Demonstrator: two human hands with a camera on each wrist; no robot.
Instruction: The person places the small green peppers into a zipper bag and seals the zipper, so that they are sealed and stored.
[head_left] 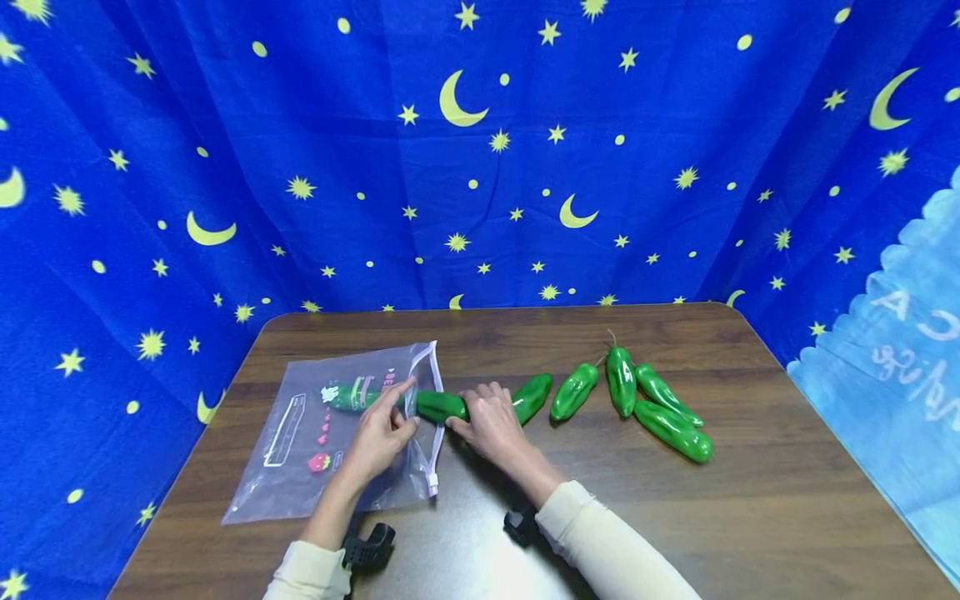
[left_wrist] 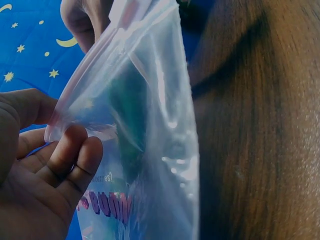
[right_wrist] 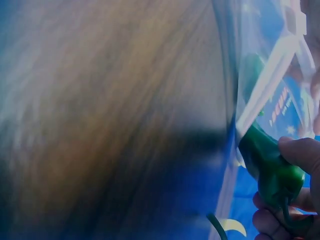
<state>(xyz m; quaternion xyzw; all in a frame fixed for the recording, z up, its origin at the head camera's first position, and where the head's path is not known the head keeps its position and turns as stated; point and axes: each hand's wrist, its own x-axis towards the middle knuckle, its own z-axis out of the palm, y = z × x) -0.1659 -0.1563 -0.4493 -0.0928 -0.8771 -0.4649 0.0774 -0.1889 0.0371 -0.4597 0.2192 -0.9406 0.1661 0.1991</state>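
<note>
A green pepper (head_left: 441, 407) lies between the hands at the mouth of a clear bag (head_left: 311, 425) – right hand (head_left: 491, 421) gripping its stem end, hidden from above, left hand (head_left: 378, 437) pinching the bag's edge – with more green blurred behind plastic.

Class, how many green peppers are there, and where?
7: one green pepper inside the zip bag, one in the right hand at the bag's mouth, one beside that hand, one further right, three clustered rightmost on the table. Others may be hidden.

Head view: stem of held green pepper (head_left: 441, 407) hidden by right hand (head_left: 491, 421); light-blue cloth (head_left: 881, 375) cut off. Right wrist view: tabletop (right_wrist: 125, 90) blurred.
</note>
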